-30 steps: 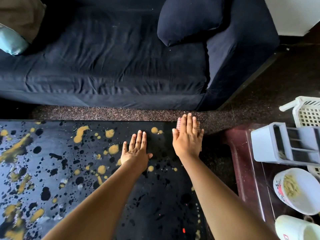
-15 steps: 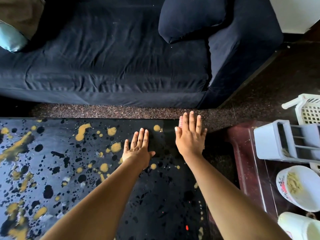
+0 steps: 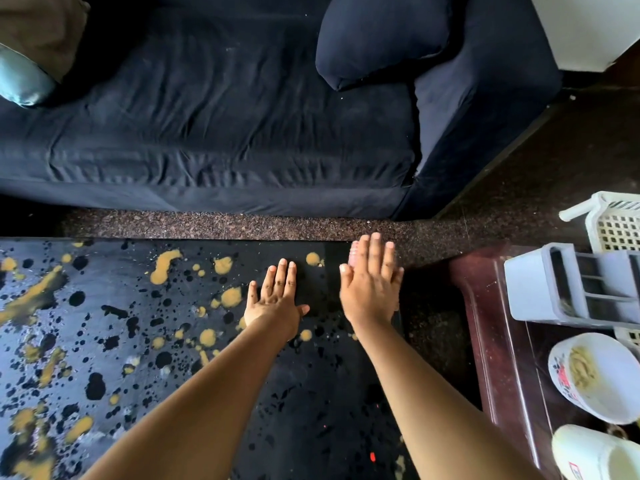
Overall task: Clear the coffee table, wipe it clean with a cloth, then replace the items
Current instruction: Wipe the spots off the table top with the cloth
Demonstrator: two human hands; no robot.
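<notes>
While flat on one left-right table [image 3: 104, 306]: left grip [image 3: 275, 303] and right grip [image 3: 370, 285], both spread straight toward one sofa [image 3: 225, 116]; one cloth [image 3: 353, 253] under right grip.

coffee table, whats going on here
A person has both hands flat on the black, paint-splattered coffee table. The right hand presses a pinkish cloth, mostly hidden beneath it, at the far right corner; the left hand rests on the top beside it. A grey organiser and a white tub sit on the dark red side table.
</notes>
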